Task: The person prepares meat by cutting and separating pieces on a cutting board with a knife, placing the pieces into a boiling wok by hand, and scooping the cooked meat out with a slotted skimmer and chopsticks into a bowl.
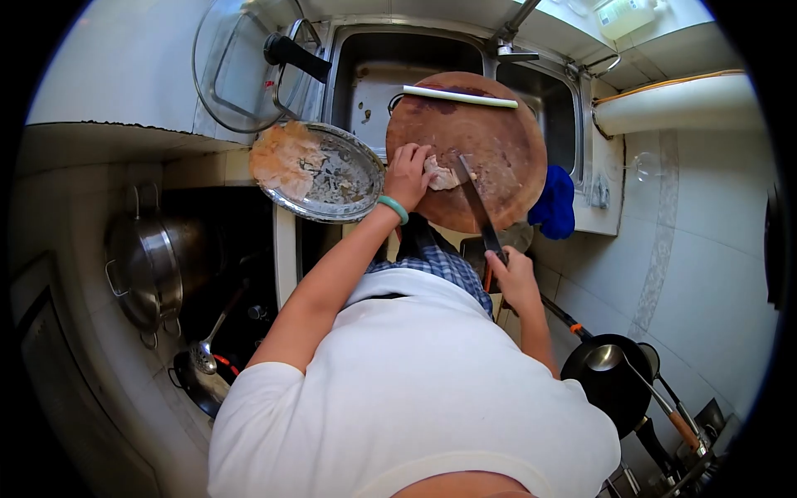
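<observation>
A round wooden chopping board (506, 149) lies over the front of the sink. On it is a small pale piece of meat (442, 176), and my left hand (408, 173) holds its left side with curled fingers. My right hand (515, 278) is closed around the handle of a long knife (477, 199). The blade points up and left, its tip beside the meat's right edge. A long white stick-like piece (461, 96) rests across the far part of the board. Left of my left hand, an oval metal tray (365, 162) carries thin pale meat slices (286, 158).
Behind the board is a double metal sink (357, 62) with a faucet (515, 33). A glass lid (232, 70) leans at the back left. A blue cloth (554, 203) hangs at the counter's right edge. Pots (149, 270) stand left; a black pan (606, 390) and ladles are lower right.
</observation>
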A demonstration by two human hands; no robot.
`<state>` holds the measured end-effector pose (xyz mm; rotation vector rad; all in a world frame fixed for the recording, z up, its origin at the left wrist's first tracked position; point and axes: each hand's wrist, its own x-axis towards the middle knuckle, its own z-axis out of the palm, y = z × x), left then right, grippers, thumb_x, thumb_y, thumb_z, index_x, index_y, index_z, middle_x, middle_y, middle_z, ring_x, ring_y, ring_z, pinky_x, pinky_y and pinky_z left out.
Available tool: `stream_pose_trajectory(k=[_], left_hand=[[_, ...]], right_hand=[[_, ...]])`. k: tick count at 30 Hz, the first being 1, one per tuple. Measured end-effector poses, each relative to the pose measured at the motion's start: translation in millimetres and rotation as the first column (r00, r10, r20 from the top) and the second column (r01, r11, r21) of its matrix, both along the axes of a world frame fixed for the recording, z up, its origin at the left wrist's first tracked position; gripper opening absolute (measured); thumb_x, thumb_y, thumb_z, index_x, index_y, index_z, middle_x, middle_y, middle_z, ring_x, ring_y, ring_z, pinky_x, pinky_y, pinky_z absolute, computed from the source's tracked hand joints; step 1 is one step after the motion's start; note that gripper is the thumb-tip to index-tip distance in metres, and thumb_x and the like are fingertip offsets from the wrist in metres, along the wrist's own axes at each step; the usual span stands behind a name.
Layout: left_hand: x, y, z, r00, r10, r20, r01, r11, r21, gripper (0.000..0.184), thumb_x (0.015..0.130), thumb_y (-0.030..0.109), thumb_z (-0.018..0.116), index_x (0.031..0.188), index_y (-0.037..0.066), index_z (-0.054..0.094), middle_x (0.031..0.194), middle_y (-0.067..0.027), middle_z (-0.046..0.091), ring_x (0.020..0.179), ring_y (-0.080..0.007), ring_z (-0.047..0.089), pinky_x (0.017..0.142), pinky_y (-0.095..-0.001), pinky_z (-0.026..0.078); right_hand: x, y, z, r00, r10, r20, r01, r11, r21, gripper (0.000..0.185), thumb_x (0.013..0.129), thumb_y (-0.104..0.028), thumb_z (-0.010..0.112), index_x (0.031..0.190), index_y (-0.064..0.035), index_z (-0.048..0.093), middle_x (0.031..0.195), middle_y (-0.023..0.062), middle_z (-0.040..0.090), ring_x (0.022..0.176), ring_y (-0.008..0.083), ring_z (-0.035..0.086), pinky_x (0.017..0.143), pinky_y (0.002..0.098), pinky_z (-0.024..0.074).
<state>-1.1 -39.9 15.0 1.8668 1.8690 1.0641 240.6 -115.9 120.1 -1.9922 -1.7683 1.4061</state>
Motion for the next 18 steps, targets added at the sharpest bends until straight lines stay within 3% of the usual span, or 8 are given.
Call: stream_pose_trajectory(k=[2, 5, 7, 11, 13, 14, 16, 18], left_hand=[[-4, 3, -6, 0.998, -0.070, 0.000, 0.070, 0.994, -0.081, 0.034, 0.067, 0.007, 0.072, 0.098, 0.005, 0.059, 0.095, -0.0110, 0.053, 0.094, -0.0314, 0.052, 0.084, -0.0391, 0.043], [-2, 6, -14, 0.992, -0.115, 0.048, 0.122, 0.975, -0.185, 0.029, 0.067, 0.008, 0.072, 0.092, 0.005, 0.059, 0.093, -0.0121, 0.053, 0.092, -0.0322, 0.051, 0.081, -0.0395, 0.043], [1, 10, -15, 0.997, -0.078, -0.004, 0.072, 0.939, -0.337, 0.024, 0.067, 0.012, 0.072, 0.084, 0.006, 0.058, 0.093, -0.0123, 0.053, 0.092, -0.0316, 0.051, 0.081, -0.0408, 0.043], [5, 2, -7, 0.997, -0.067, -0.047, 0.058, 0.984, -0.168, 0.020, 0.070, 0.010, 0.068, 0.085, 0.003, 0.056, 0.084, -0.0118, 0.056, 0.084, -0.0329, 0.054, 0.077, -0.0386, 0.045], [6, -3, 10, 0.958, -0.082, 0.274, 0.155, 0.954, -0.256, 0.014, 0.075, 0.008, 0.062, 0.084, 0.002, 0.053, 0.080, -0.0108, 0.061, 0.078, -0.0272, 0.061, 0.071, -0.0351, 0.048], [8, -6, 5, 0.959, -0.078, 0.273, 0.150, 0.955, -0.256, 0.014, 0.075, 0.008, 0.062, 0.084, 0.002, 0.053, 0.080, -0.0108, 0.061, 0.078, -0.0272, 0.061, 0.071, -0.0351, 0.048], [11, -12, -2, 0.737, 0.093, 0.670, 0.094, 0.967, -0.238, 0.010, 0.079, 0.006, 0.057, 0.084, 0.002, 0.050, 0.083, -0.0100, 0.066, 0.076, -0.0191, 0.065, 0.067, -0.0303, 0.049], [7, -15, -9, 0.749, 0.139, 0.648, 0.074, 0.954, -0.291, 0.009, 0.080, 0.005, 0.056, 0.087, 0.002, 0.050, 0.083, -0.0082, 0.065, 0.081, -0.0133, 0.065, 0.067, -0.0264, 0.048]], right_hand=[[-1, 13, 10, 1.000, -0.010, 0.010, 0.007, 0.979, 0.205, 0.035, 0.086, -0.025, 0.060, 0.073, 0.0062, 0.051, 0.058, 0.0229, 0.049, 0.051, 0.0342, 0.047, 0.051, 0.0415, 0.0349], [3, 43, 7, 0.996, 0.026, 0.089, -0.052, 0.950, 0.309, 0.034, 0.085, -0.027, 0.061, 0.076, 0.0042, 0.051, 0.060, 0.0231, 0.052, 0.055, 0.0386, 0.052, 0.052, 0.0427, 0.0385], [13, 62, -18, 0.923, 0.076, 0.377, -0.264, 0.839, 0.476, 0.034, 0.084, -0.031, 0.062, 0.080, 0.0012, 0.051, 0.062, 0.0225, 0.056, 0.062, 0.0409, 0.057, 0.054, 0.0435, 0.0440], [32, 90, -62, 0.820, 0.070, 0.568, -0.429, 0.731, 0.530, 0.035, 0.082, -0.035, 0.064, 0.082, -0.0031, 0.051, 0.066, 0.0188, 0.060, 0.063, 0.0358, 0.061, 0.055, 0.0410, 0.0485], [36, 96, -74, 0.821, 0.079, 0.565, -0.456, 0.686, 0.567, 0.035, 0.081, -0.035, 0.065, 0.082, -0.0037, 0.052, 0.066, 0.0179, 0.061, 0.063, 0.0346, 0.061, 0.054, 0.0406, 0.0484], [38, 99, -79, 0.821, 0.081, 0.565, -0.477, 0.639, 0.603, 0.034, 0.080, -0.035, 0.066, 0.082, -0.0042, 0.052, 0.066, 0.0170, 0.061, 0.062, 0.0335, 0.061, 0.054, 0.0402, 0.0484], [38, 101, -88, 0.825, 0.082, 0.559, -0.467, 0.656, 0.593, 0.034, 0.077, -0.034, 0.069, 0.083, -0.0040, 0.053, 0.069, 0.0167, 0.060, 0.065, 0.0332, 0.060, 0.056, 0.0403, 0.0479], [35, 102, -92, 0.857, 0.085, 0.508, -0.444, 0.622, 0.645, 0.034, 0.075, -0.031, 0.072, 0.085, -0.0030, 0.054, 0.077, 0.0174, 0.059, 0.074, 0.0339, 0.059, 0.062, 0.0406, 0.0470]])
